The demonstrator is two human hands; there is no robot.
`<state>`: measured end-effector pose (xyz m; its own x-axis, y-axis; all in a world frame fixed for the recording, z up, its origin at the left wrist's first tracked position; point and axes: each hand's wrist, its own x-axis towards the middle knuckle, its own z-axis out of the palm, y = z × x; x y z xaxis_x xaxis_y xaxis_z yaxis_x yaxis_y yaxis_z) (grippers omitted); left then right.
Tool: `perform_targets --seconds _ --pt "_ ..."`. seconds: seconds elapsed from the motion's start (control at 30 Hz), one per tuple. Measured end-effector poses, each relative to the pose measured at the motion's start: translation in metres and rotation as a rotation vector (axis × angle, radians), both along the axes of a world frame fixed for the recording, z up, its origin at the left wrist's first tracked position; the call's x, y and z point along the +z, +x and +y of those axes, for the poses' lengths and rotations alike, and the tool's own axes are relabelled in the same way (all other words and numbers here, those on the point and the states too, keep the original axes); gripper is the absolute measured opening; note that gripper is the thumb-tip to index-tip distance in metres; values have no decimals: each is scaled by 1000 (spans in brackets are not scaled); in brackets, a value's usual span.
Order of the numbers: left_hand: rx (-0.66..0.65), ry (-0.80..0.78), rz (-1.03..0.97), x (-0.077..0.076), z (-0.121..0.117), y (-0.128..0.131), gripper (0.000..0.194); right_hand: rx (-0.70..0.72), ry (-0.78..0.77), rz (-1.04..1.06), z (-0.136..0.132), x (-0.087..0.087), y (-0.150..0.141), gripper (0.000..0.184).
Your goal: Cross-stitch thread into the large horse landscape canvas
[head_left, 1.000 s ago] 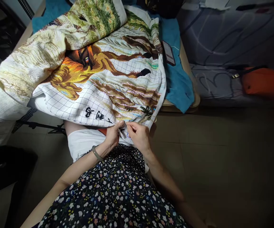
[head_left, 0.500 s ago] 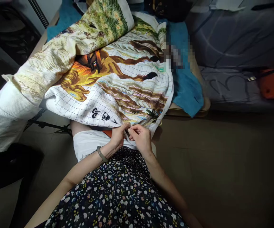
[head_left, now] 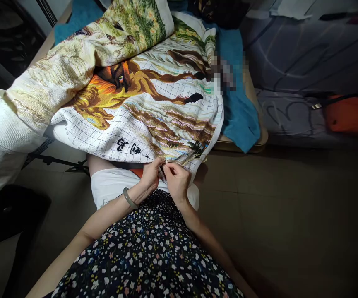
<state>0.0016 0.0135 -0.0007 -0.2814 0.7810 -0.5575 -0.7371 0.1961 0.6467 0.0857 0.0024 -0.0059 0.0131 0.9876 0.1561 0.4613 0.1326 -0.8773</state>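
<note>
A large cross-stitch canvas (head_left: 172,95) with a gridded white ground, brown and orange stitching and black characters spreads from the bed to my lap. Its left part is rolled up. My left hand (head_left: 150,174), with a bangle on the wrist, pinches the canvas's near edge between thumb and fingers. Right beside it, my right hand (head_left: 177,180) is closed in a pinch against the same edge. Whatever lies between its fingertips is too small to make out. A pale yellow thread (head_left: 193,158) runs over the canvas near the right hand.
Under the canvas lies a teal cloth (head_left: 241,124) on the bed (head_left: 261,142). An orange bag (head_left: 352,114) rests at the right by grey patterned fabric (head_left: 290,111). Black stand legs (head_left: 48,159) show below the canvas at left. Tiled floor (head_left: 259,215) stretches to the right.
The whole view has shifted slightly, so things sit a little further left. My right hand has drawn closer to my left at the canvas edge; my left hand keeps its hold.
</note>
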Motion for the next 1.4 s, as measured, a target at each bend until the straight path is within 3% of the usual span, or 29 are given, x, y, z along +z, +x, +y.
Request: perform_targets --seconds 0.57,0.83,0.9,1.1,1.27,1.4 --pt "55 -1 -33 1 1 -1 17 13 99 -98 4 1 -2 17" --pt "15 -11 -51 -2 1 2 18 60 111 -136 4 6 4 17" --pt "64 -20 -42 -1 -1 4 17 81 111 -117 2 5 6 18" --pt "22 -37 -53 8 -2 -2 17 15 -15 53 5 -2 -1 17" --pt "25 -29 -68 12 -5 -9 19 -51 -158 269 6 7 -15 15" --pt "-7 28 -112 12 -7 -9 26 -66 -182 315 7 16 -15 24"
